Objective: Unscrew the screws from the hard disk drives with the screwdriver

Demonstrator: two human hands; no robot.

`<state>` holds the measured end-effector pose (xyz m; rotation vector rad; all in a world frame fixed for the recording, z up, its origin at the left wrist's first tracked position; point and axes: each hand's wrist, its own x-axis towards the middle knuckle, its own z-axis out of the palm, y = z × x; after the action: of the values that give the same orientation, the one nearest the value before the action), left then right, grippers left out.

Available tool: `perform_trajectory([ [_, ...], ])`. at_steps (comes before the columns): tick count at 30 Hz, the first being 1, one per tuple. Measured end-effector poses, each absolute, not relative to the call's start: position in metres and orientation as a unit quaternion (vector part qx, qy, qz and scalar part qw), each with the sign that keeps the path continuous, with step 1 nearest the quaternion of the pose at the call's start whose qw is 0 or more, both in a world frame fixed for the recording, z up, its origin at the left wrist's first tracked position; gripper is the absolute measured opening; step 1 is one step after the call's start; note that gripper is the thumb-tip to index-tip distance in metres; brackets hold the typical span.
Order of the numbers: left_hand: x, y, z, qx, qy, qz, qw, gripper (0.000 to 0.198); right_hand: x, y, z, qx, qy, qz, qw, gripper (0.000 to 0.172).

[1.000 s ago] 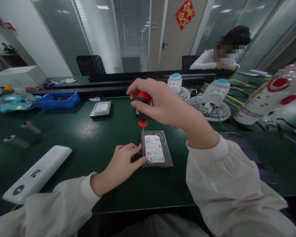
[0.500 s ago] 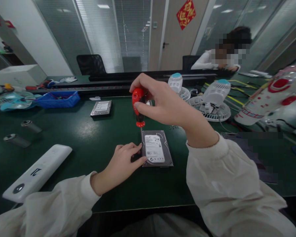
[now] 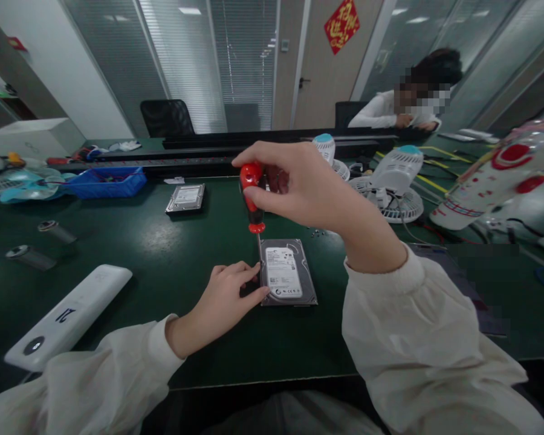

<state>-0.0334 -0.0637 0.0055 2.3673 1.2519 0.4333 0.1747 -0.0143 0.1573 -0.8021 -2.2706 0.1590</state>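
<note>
A hard drive [image 3: 306, 272] with a white label lies flat on the green table in front of me. My left hand [image 3: 226, 299] steadies its left side, thumb on the lower left corner and index finger at the edge. Above the drive, my right hand [image 3: 294, 181] is closed around the red and black handle of a screwdriver [image 3: 256, 227]. The screwdriver stands nearly upright, its thin shaft reaching down to the drive's upper left corner. Whether the tip sits in a screw is too small to tell. Several small screws [image 3: 317, 232] lie just beyond the drive.
Another hard drive [image 3: 185, 199] lies farther back, near a blue tray [image 3: 109, 183]. At left are a white power bank [image 3: 70, 317] and two metal cylinders [image 3: 31, 257]. White fans [image 3: 396, 181] and a patterned bottle [image 3: 489, 175] stand at right. Across the table sits a person [image 3: 381, 112].
My right hand has turned slightly around the screwdriver handle, and the handle has rotated and shifted a little left. My left hand and the hard drive stay almost in place.
</note>
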Motion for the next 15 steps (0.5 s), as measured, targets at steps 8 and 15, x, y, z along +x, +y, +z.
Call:
perform_trajectory([
  [8,-0.033,-0.0642,0.0061,0.854,0.451,0.155,0.208,0.041,0.1713,-0.012,0.1537,-0.293,-0.886,0.048,0.356,0.022],
  [15,-0.0342,-0.063,0.0062,0.853,0.452,0.15,0.214,0.043,0.1735,-0.0136,0.155,-0.281,-0.893,0.085,0.34,0.023],
])
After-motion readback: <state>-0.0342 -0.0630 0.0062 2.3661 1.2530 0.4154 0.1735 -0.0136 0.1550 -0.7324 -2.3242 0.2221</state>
